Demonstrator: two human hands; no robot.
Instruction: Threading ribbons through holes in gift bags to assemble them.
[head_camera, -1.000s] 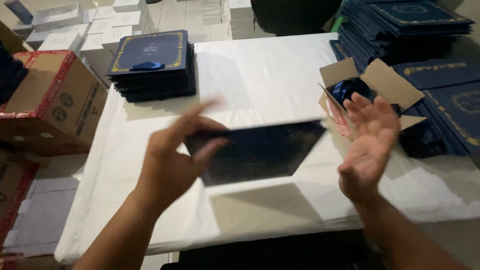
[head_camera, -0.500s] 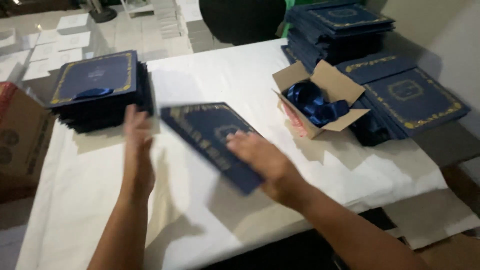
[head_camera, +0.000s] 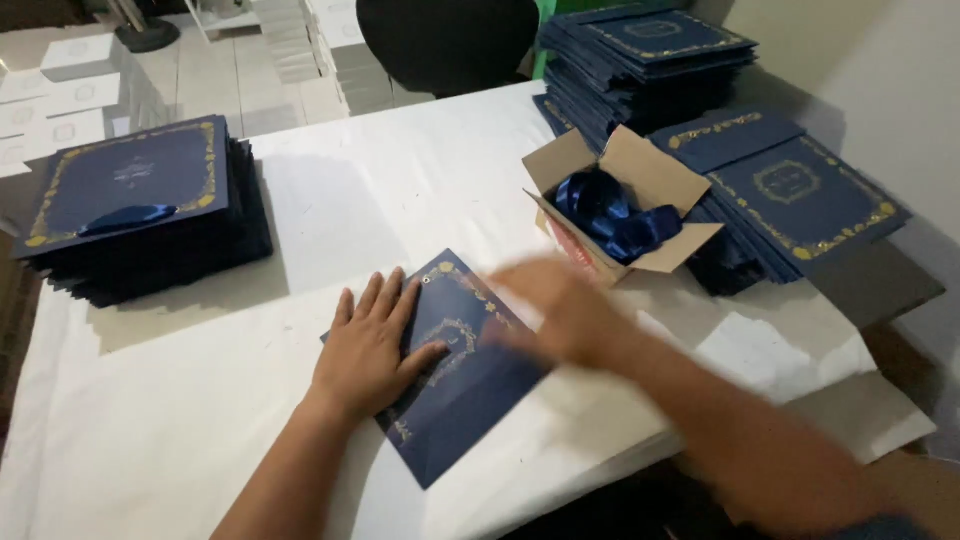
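A navy blue folder (head_camera: 470, 395) with gold ornament lies flat on the white tablecloth (head_camera: 380, 200) near the front edge. My left hand (head_camera: 372, 345) rests palm down on its left part, fingers spread. My right hand (head_camera: 550, 310) is blurred by motion just above the folder's right side, between it and a small open cardboard box (head_camera: 640, 175) holding blue ribbons (head_camera: 612, 215). Nothing shows in the right hand.
A stack of finished navy folders (head_camera: 140, 205) with a blue ribbon on top stands at the left. More navy folder stacks (head_camera: 790, 195) lie at the right and back right (head_camera: 650, 50). A black chair (head_camera: 445, 40) stands behind the table. White boxes (head_camera: 70, 90) sit at the far left.
The folder, held tilted in both hands before, now lies flat on the cloth. My left hand has pressed onto it; my right hand has moved off toward the ribbon box.
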